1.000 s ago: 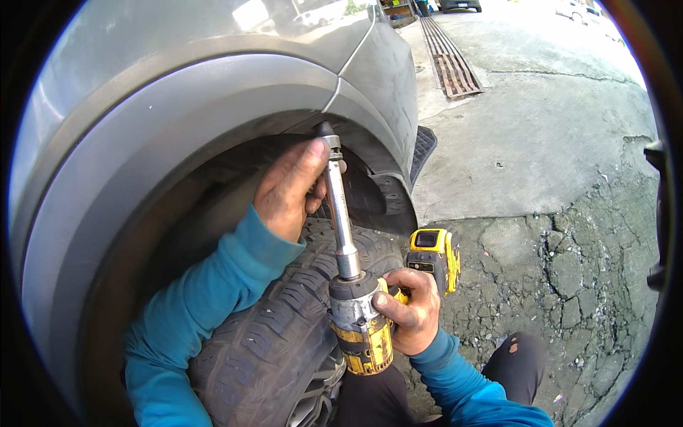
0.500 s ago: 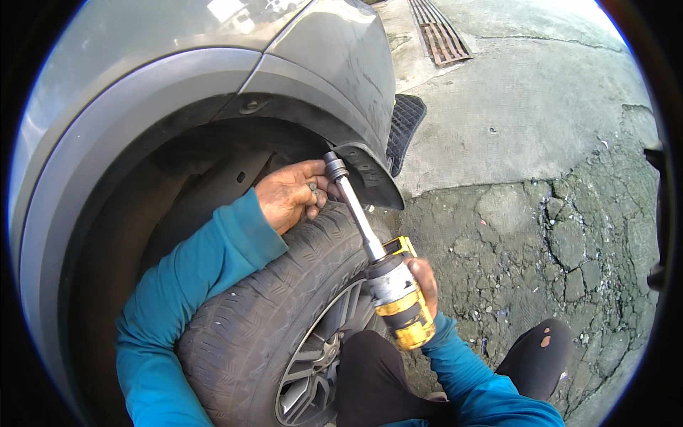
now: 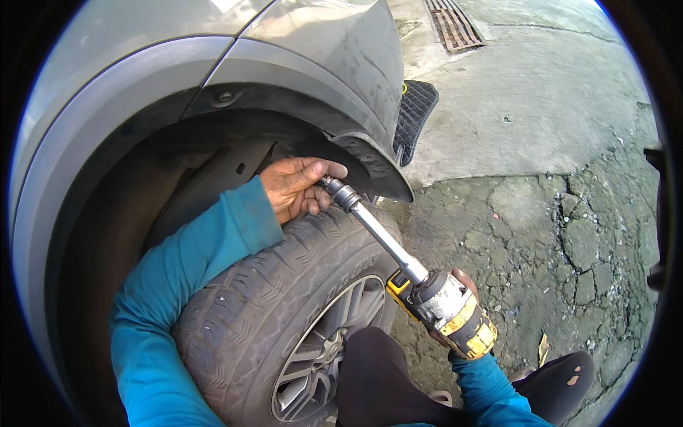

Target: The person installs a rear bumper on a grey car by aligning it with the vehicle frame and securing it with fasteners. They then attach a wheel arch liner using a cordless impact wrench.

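My left hand (image 3: 297,183), in a blue sleeve, is closed around a small metal fastener (image 3: 325,181) at the tip of the socket (image 3: 343,193), above the tire (image 3: 245,292). The socket sits on a long chrome extension (image 3: 378,231) fitted to a yellow and black impact wrench (image 3: 462,320), which points up and left toward the dark wheel well (image 3: 178,178). My right hand (image 3: 462,281) grips the wrench from behind; most of it is hidden by the tool. A plastic liner edge (image 3: 370,164) hangs just beyond my left fingers.
A grey vehicle fender (image 3: 320,35) arches over the wheel. A black quilted mat (image 3: 416,110) lies beside the body. Beyond are a rusty drain grate (image 3: 453,25) and pavement, cracked (image 3: 583,263) on the right. My dark-trousered knees (image 3: 373,381) are at the bottom.
The wrench has swung down and right, its socket tip now at my left fingers. My left hand has lowered from the extension, then closed in around the fastener at the socket's end.
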Motion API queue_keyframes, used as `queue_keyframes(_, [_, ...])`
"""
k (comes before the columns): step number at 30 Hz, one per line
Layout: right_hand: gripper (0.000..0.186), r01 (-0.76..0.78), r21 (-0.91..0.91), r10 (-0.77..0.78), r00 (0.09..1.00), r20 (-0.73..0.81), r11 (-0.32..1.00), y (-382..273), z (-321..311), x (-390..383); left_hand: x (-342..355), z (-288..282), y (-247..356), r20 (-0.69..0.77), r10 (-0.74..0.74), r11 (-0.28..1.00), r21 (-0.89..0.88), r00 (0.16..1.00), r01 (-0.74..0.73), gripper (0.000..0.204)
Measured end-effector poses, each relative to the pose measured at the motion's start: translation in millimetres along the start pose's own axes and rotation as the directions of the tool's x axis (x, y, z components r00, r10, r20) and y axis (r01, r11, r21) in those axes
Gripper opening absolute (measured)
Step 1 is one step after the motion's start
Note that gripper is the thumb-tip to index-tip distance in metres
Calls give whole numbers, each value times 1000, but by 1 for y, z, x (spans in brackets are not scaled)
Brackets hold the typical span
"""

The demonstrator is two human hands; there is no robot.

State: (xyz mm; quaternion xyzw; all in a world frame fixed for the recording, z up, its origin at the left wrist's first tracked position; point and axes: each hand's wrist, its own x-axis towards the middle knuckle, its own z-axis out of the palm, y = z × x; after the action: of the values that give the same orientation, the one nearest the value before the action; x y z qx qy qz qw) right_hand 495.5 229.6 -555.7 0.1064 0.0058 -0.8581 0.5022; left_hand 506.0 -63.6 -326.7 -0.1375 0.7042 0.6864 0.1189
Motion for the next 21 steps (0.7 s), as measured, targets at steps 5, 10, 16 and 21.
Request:
queue_keyframes(5, [46, -44, 48, 45, 999, -4, 998, -2, -1, 1, 4, 2, -7, -156, 20, 1000, -7, 988, -22, 31])
queue_keyframes(10, [45, -66, 27, 65, 998, 15, 997, 1, -4, 6, 6, 1, -7, -114, 33, 999, 44, 993, -28, 34])
queue_keyframes(16, [43, 17, 39, -13, 995, -99, 999, 14, -6, 12, 8, 10, -9, -251, 102, 974, 221, 963, -46, 37])
queue_keyframes(21, [42, 43, -7, -43, 999, 2, 999, 20, -15, 15, 5, 15, -9, -288, 181, 949, 304, 940, -89, 37])
